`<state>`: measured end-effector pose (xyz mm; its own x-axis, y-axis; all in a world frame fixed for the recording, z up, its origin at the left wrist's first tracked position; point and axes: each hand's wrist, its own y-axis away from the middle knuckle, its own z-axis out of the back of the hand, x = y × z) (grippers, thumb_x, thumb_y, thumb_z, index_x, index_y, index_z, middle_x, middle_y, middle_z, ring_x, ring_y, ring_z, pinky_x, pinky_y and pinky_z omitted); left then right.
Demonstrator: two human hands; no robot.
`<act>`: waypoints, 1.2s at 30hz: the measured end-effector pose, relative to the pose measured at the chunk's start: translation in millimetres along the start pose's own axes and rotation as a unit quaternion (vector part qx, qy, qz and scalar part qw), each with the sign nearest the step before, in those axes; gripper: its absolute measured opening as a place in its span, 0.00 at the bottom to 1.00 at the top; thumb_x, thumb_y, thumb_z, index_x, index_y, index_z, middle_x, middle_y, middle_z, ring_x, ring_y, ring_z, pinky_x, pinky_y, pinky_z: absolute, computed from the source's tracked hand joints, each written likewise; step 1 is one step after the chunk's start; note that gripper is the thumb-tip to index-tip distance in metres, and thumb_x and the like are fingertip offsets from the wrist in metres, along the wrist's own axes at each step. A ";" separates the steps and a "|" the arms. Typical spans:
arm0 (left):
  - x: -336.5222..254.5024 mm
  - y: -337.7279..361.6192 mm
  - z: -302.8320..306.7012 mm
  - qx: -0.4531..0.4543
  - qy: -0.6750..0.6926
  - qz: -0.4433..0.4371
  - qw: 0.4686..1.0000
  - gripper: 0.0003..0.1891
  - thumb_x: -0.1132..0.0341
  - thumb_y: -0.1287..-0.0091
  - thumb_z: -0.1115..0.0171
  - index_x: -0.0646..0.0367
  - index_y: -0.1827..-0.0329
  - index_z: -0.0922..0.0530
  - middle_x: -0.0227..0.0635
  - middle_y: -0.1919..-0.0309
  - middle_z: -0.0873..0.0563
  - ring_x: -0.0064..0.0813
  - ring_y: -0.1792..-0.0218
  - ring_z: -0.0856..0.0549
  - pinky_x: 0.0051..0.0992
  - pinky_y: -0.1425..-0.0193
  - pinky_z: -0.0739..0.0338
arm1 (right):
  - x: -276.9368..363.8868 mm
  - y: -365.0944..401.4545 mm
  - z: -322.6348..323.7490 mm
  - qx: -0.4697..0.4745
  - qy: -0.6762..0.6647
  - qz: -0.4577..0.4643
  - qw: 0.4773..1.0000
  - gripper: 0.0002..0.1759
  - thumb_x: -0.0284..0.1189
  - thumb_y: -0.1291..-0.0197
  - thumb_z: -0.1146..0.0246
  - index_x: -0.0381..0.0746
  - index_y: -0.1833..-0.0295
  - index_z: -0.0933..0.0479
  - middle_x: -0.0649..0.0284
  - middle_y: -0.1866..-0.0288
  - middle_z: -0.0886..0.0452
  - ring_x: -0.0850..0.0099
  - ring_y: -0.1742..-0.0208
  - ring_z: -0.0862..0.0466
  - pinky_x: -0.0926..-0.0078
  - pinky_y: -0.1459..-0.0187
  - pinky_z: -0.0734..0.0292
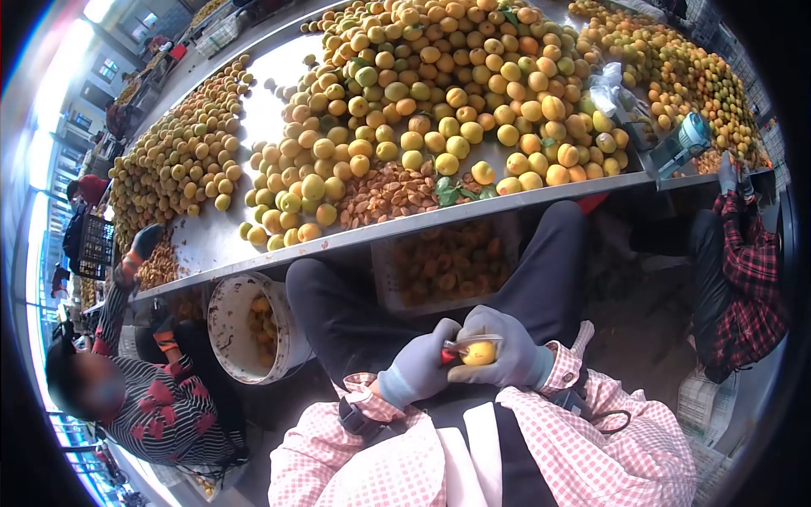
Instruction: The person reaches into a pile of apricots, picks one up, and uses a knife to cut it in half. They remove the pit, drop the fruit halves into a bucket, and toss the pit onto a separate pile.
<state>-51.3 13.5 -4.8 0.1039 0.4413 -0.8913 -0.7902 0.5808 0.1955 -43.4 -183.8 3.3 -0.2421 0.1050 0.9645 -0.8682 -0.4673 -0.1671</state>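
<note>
Over my lap, both gloved hands meet in front of the pink checked shirt. Closed around the red handle of a small knife (461, 344) is my left hand (416, 368). A yellow apricot (479, 353) sits in the fingers of my right hand (507, 345), and the knife blade lies against its upper side. Past my knees, a crate (384, 275) of halved apricots stands under the table edge. On the metal table (203, 245) are a heap of whole apricots (422, 84) and a pile of brown pits (389, 196) with a few green leaves.
A white bucket (221, 325) with apricot pieces stands left of my knee. People sit working on both sides: one in a striped top (160, 401), one in a red plaid shirt (750, 262). A blue-topped clear container (693, 133) is at the table's right edge.
</note>
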 end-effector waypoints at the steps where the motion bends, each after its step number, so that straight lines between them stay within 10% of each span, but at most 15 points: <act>1: -0.9 -3.2 -1.7 0.000 0.000 -0.001 1.000 0.23 0.68 0.43 0.32 0.57 0.48 0.33 0.52 0.63 0.16 0.56 0.59 0.17 0.41 0.58 0.23 | 0.5 -0.4 -5.0 -0.001 0.000 0.000 1.000 0.26 0.41 0.58 0.20 0.40 0.61 0.26 0.60 0.66 0.23 0.64 0.68 0.21 0.71 0.64 0.27; 8: 12.7 -20.2 -16.2 -0.156 -0.063 -0.004 0.986 0.22 0.65 0.41 0.33 0.56 0.46 0.32 0.48 0.64 0.15 0.54 0.62 0.16 0.40 0.61 0.22 | -5.6 -0.3 -17.2 -0.135 -0.028 -0.106 0.985 0.25 0.35 0.54 0.21 0.39 0.58 0.29 0.63 0.63 0.23 0.73 0.66 0.21 0.74 0.62 0.25; 11: 12.9 -20.1 -5.7 -0.116 -0.059 -0.076 0.989 0.30 0.67 0.41 0.32 0.56 0.37 0.34 0.48 0.58 0.16 0.53 0.58 0.16 0.38 0.57 0.20 | -3.2 -6.5 -5.1 -0.111 0.132 0.020 0.985 0.27 0.38 0.55 0.21 0.39 0.56 0.28 0.62 0.62 0.22 0.70 0.65 0.20 0.74 0.61 0.25; 17: -2.9 -27.8 14.7 0.027 0.433 0.010 0.901 0.44 0.73 0.41 0.30 0.55 0.24 0.46 0.43 0.34 0.29 0.27 0.36 0.27 0.29 0.31 0.34 | -8.2 -17.6 7.1 -0.040 -0.165 -0.016 0.985 0.25 0.38 0.52 0.23 0.41 0.53 0.26 0.64 0.55 0.22 0.71 0.55 0.21 0.74 0.52 0.26; 19: -12.3 -25.1 20.2 -0.003 0.461 0.004 0.887 0.40 0.75 0.38 0.34 0.59 0.24 0.46 0.39 0.51 0.19 0.26 0.54 0.17 0.25 0.49 0.21 | -8.5 -16.4 11.9 -0.031 -0.193 -0.018 0.981 0.24 0.34 0.51 0.23 0.41 0.52 0.26 0.65 0.54 0.22 0.75 0.54 0.22 0.77 0.51 0.26; 22: -34.4 -15.4 50.6 -0.027 0.618 0.066 0.783 0.36 0.75 0.35 0.40 0.62 0.25 0.47 0.21 0.85 0.36 0.11 0.88 0.38 0.14 0.86 0.47 | -26.1 -10.5 26.8 -0.152 -0.382 -0.125 0.903 0.25 0.25 0.48 0.26 0.40 0.46 0.29 0.65 0.52 0.24 0.78 0.54 0.21 0.83 0.51 0.25; 27: -32.1 -11.0 50.6 -0.085 0.450 0.060 0.887 0.28 0.71 0.33 0.39 0.62 0.30 0.36 0.22 0.78 0.27 0.11 0.80 0.30 0.13 0.80 0.37 | -7.9 -11.3 33.7 -0.120 -0.435 -0.149 0.880 0.30 0.20 0.49 0.28 0.40 0.41 0.30 0.64 0.48 0.24 0.76 0.49 0.21 0.79 0.44 0.24; 28: -21.5 -15.3 40.8 -0.159 0.145 -0.091 0.972 0.17 0.72 0.35 0.36 0.63 0.43 0.25 0.24 0.71 0.21 0.14 0.72 0.24 0.17 0.73 0.28 | -7.9 -14.4 29.7 -0.096 -0.441 -0.096 0.887 0.29 0.19 0.50 0.28 0.40 0.42 0.29 0.64 0.47 0.24 0.76 0.47 0.21 0.78 0.43 0.25; 31: -34.7 -11.0 34.0 -0.157 -0.041 -0.088 0.983 0.13 0.67 0.38 0.31 0.60 0.53 0.22 0.44 0.70 0.15 0.35 0.74 0.14 0.26 0.69 0.22 | -7.3 -16.7 24.6 -0.072 -0.406 -0.023 0.911 0.27 0.18 0.50 0.27 0.40 0.44 0.28 0.63 0.45 0.24 0.75 0.45 0.23 0.75 0.40 0.28; 36: -25.4 -7.3 23.2 -0.161 -0.123 -0.117 0.972 0.19 0.62 0.39 0.31 0.55 0.47 0.24 0.42 0.65 0.14 0.44 0.68 0.14 0.32 0.67 0.20 | 7.1 -12.1 14.2 -0.060 -0.399 -0.018 0.915 0.27 0.17 0.50 0.27 0.41 0.45 0.29 0.63 0.46 0.24 0.77 0.45 0.24 0.78 0.41 0.28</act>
<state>-34.1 14.0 25.9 0.4142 0.4966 -0.7628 -0.8713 0.4586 -0.1746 -28.5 -190.0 15.0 0.1389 -0.5781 0.8041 -0.9220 -0.3719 -0.1081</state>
